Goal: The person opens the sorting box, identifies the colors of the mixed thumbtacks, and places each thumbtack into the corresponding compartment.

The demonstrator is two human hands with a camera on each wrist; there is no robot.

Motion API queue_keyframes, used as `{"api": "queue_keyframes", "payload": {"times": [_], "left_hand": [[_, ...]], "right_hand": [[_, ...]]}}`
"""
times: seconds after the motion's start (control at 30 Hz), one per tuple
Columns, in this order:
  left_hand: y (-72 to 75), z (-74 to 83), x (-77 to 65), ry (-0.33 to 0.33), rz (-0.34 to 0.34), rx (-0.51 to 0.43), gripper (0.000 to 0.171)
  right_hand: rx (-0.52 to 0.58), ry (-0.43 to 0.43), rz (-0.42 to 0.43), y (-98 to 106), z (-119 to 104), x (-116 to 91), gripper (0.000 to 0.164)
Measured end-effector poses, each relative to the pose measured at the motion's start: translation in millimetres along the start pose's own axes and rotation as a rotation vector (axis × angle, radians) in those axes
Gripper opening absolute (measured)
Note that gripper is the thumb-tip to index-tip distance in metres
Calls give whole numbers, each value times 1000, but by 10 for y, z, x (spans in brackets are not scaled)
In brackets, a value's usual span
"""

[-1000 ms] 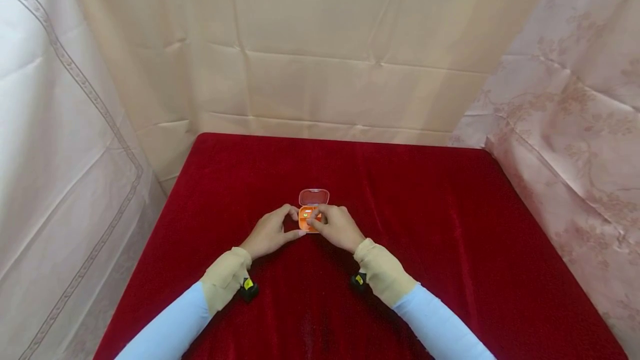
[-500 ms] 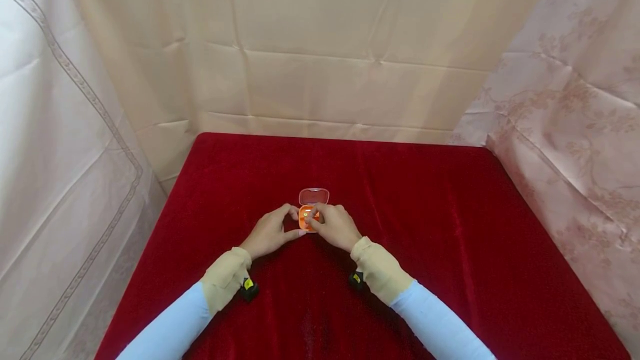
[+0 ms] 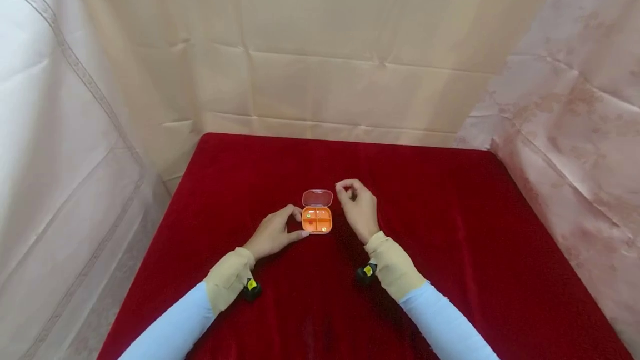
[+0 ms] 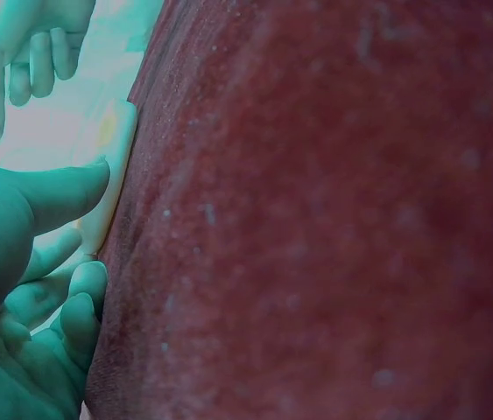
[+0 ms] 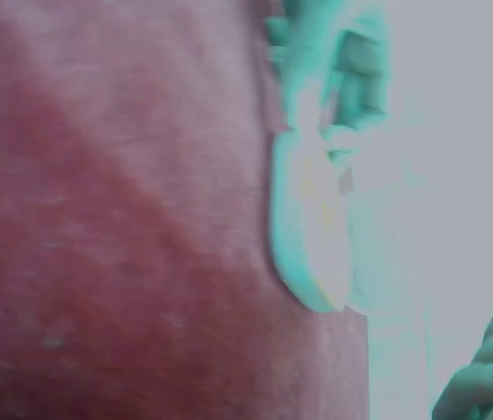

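An orange pill box (image 3: 317,227) lies on the red cloth, its clear lid (image 3: 317,198) hinged back on the far side. Dividers split it into several compartments; a small yellowish pill (image 3: 308,215) sits in the far left one and another (image 3: 324,229) in the near right one. My left hand (image 3: 271,232) holds the box at its left side, thumb at the near corner, fingers at the far side. Right of the lid is my right hand (image 3: 359,207), raised off the box with thumb and index tips close together; whether something tiny is between them I cannot tell.
Red velvet cloth (image 3: 440,226) covers the table. A beige curtain (image 3: 320,60) hangs behind it, with a white curtain (image 3: 65,154) on the left and a floral one (image 3: 575,126) on the right. Each wrist carries a small black camera (image 3: 366,272).
My right hand has left the inside of the pill box and moved up and right, uncovering the right compartments. My left hand stays at the box; the whole view has shifted slightly.
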State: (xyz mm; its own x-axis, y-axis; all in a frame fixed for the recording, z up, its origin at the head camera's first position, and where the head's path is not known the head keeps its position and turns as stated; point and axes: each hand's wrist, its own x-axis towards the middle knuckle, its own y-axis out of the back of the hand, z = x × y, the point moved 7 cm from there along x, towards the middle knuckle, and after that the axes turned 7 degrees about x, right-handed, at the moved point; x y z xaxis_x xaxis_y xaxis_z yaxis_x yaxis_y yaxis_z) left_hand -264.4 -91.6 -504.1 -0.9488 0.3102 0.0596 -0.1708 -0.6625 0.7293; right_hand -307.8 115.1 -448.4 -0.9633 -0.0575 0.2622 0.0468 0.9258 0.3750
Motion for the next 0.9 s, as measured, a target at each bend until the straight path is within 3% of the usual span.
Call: {"api": "queue_keyframes", "payload": {"times": [0.07, 0.3, 0.43, 0.63, 0.9], "left_hand": [[-17, 14, 5, -6, -7, -10, 35], [-12, 20, 12, 2, -4, -7, 35], [14, 42, 33, -13, 1, -10, 35], [44, 10, 28, 20, 5, -8, 35], [32, -21, 7, 25, -5, -10, 34]], "right_hand": [[39, -70, 3, 51, 64, 26, 22], [117, -275, -270, -152, 275, -27, 39], [164, -288, -308, -202, 281, -63, 42], [158, -292, -367, -238, 226, -79, 47], [130, -289, -485, -230, 290, -189, 37]]}}
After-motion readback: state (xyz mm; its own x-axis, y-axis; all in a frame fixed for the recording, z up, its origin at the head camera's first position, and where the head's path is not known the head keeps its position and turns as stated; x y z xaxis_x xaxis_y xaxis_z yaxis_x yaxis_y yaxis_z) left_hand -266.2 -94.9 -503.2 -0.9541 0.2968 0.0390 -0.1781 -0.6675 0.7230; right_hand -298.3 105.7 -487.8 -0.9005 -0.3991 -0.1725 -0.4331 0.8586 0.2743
